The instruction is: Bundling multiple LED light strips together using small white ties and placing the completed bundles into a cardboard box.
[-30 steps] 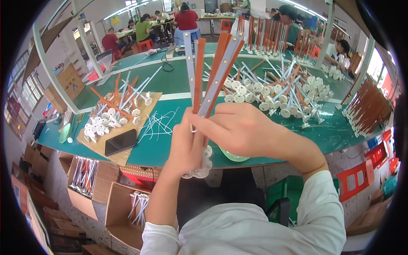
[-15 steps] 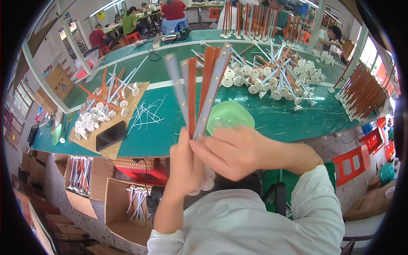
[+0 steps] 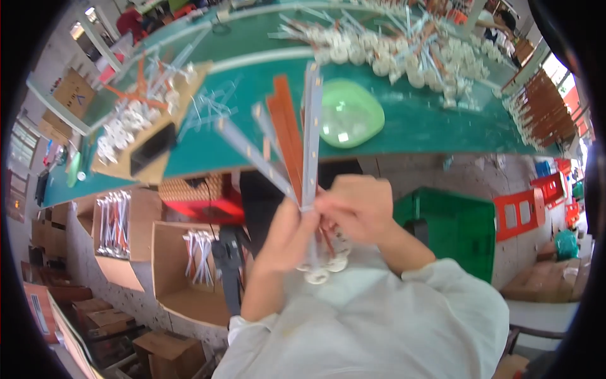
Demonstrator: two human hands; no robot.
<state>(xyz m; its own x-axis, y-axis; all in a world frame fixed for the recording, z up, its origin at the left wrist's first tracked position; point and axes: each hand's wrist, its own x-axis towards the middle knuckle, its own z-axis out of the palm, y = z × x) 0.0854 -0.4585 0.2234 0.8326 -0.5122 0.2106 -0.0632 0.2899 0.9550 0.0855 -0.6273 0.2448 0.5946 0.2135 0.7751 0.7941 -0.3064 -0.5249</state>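
In front of my body, my left hand (image 3: 284,234) is wrapped round a bundle of light strips (image 3: 310,139), some grey with small yellowish squares and some orange-brown. The strips fan out upward above the fist, and their white round bases (image 3: 317,276) hang below it. A thin pale band crosses the strips just above my left thumb. My right hand (image 3: 358,205) is closed in a pinch against the bundle at that spot. Blur and the fingers hide what it pinches. Beyond the hands, a light green bowl (image 3: 377,123) stands near the table's front edge.
Loose strips with white bases lie heaped at the far right (image 3: 410,60) and on cardboard at left (image 3: 120,136). Beside the left heap are a dark phone (image 3: 153,150) and white ties (image 3: 205,110). Below stand cardboard boxes (image 3: 167,271), a green crate (image 3: 467,240) and a red stool (image 3: 521,215).
The view has tilted down, so the table sits higher in the picture. The bundle is lower, close to my body, its strips spread wider. My right hand still pinches at it.
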